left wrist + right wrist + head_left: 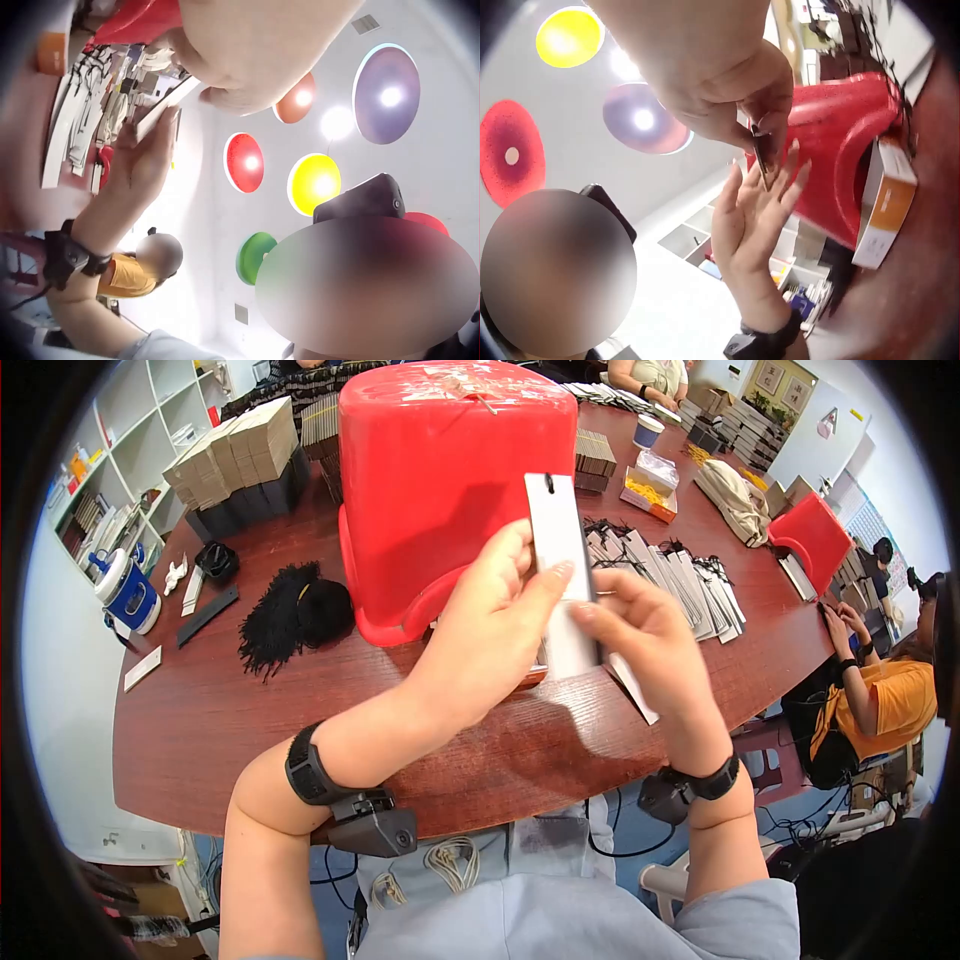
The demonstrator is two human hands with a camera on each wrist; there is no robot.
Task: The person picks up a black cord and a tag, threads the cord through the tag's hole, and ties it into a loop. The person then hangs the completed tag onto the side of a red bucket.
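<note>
Setting: small packing or hand-assembly workroom; large round wooden table (230,710) loaded with stacks of flat cards (235,450), rows of finished tags with black strings (680,575), a bundle of black cords (295,615); upturned red bucket (450,480) at centre; other seated workers at the table edge (885,695); white shelving (130,450) with supplies along one wall; coloured round ceiling lights (315,180) overhead.

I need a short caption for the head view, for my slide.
Both hands, left and right, hold a white tag before a red bucket.
</note>
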